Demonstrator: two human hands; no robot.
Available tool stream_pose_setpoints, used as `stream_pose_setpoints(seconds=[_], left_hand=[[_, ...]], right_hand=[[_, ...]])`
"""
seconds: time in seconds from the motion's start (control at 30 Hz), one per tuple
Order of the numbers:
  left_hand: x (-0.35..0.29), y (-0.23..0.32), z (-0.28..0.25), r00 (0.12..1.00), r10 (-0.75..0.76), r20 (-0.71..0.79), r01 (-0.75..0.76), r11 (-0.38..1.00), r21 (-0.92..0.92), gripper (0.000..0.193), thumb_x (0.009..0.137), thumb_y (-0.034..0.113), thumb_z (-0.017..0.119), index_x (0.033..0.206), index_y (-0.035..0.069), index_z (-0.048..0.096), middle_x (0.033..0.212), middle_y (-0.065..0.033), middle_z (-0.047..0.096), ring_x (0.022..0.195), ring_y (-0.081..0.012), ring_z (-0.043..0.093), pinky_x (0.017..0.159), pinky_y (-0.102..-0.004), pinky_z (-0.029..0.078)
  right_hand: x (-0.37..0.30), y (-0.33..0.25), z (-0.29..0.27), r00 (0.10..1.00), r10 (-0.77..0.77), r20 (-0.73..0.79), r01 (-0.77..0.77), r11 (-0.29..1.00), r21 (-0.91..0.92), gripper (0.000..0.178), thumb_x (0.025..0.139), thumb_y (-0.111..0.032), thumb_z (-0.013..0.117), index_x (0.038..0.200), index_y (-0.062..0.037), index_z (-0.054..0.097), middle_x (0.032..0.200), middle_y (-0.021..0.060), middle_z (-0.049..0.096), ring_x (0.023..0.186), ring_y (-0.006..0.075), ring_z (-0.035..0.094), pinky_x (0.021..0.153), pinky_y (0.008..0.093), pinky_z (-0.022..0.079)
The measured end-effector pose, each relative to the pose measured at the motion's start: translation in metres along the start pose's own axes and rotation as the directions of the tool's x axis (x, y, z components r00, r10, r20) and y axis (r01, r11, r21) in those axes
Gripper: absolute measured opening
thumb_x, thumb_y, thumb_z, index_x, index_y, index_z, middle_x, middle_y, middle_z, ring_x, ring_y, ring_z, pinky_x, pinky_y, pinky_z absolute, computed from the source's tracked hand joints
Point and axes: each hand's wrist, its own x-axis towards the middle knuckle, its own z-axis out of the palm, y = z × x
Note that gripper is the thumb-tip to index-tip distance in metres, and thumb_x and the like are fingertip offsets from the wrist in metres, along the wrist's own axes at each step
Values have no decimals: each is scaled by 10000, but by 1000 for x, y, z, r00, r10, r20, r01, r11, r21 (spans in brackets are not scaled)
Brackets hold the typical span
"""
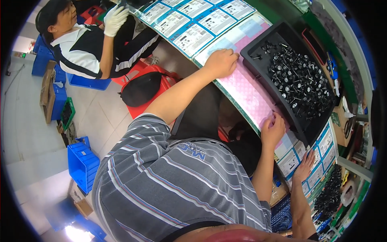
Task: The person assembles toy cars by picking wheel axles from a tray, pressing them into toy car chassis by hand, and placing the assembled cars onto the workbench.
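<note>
My left hand point(221, 63) rests at the bench edge with its fingers curled, beside the near left corner of a black tray point(268, 89). Whatever its fingertips may hold is hidden. Further right, my right hand point(274, 129) is bent, thumb and fingers drawn together close to the tray's front wall. I cannot make out anything small between them. Between my two hands lies a pink patterned sheet point(252, 93). Inside the tray are many small black parts point(298, 76) with shiny round heads and thin stems.
A co-worker's hand point(304, 165) lies flat on printed sheets point(288, 163) at right. Another person with a white glove point(116, 20) sits at upper left, near more printed sheets point(193, 38). A red stool point(137, 111), blue crates point(82, 165) and dark loose parts point(328, 197) are around.
</note>
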Motion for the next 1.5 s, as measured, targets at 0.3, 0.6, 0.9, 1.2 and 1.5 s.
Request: stream_pose_setpoints(seconds=[0.3, 0.6, 0.9, 1.2, 1.5], left_hand=[[0, -7, -1, 1000, 18, 7, -18, 998, -54, 189, 828, 167, 606, 982, 67, 652, 830, -113, 579, 778, -308, 612, 686, -432, 504], [-3, -9, -2, 1000, 10, 4, -9, 996, -93, 153, 831, 167, 611, 937, 59, 629, 810, -110, 565, 799, -299, 608, 687, -433, 496], [-1, -9, -2, 1000, 18, 16, -16, 993, -113, 150, 826, 168, 612, 923, 54, 626, 812, -111, 564, 793, -301, 604, 686, -432, 493], [-1, -7, -4, 999, 17, 44, -13, 996, -86, 178, 815, 166, 614, 949, 51, 635, 818, -112, 566, 783, -296, 604, 681, -421, 496], [4, -9, -1, 999, 33, 33, -31, 998, -55, 218, 807, 166, 607, 986, 46, 641, 813, -125, 569, 770, -319, 609, 673, -452, 501]], right_hand=[[4, -8, -1, 1000, -11, -18, 10, 1000, -12, 233, 880, -162, 599, 1073, -46, 658, 894, 123, 627, 829, 324, 601, 781, 443, 448], [5, -11, -2, 1000, -22, 11, 22, 998, -52, 232, 871, -112, 598, 1071, -5, 645, 877, 129, 620, 794, 314, 595, 759, 431, 456], [6, -14, -1, 1000, 15, 14, -14, 998, -60, 225, 875, -117, 598, 1062, -3, 647, 871, 128, 627, 801, 315, 600, 766, 436, 455], [4, -11, -1, 1000, 4, 4, -4, 998, -63, 223, 868, -121, 601, 1060, -22, 654, 853, 119, 627, 797, 315, 596, 775, 437, 450], [3, -8, -1, 1000, -1, -14, 0, 999, -34, 250, 850, -129, 607, 1079, -38, 654, 856, 135, 618, 834, 340, 600, 805, 464, 447]])
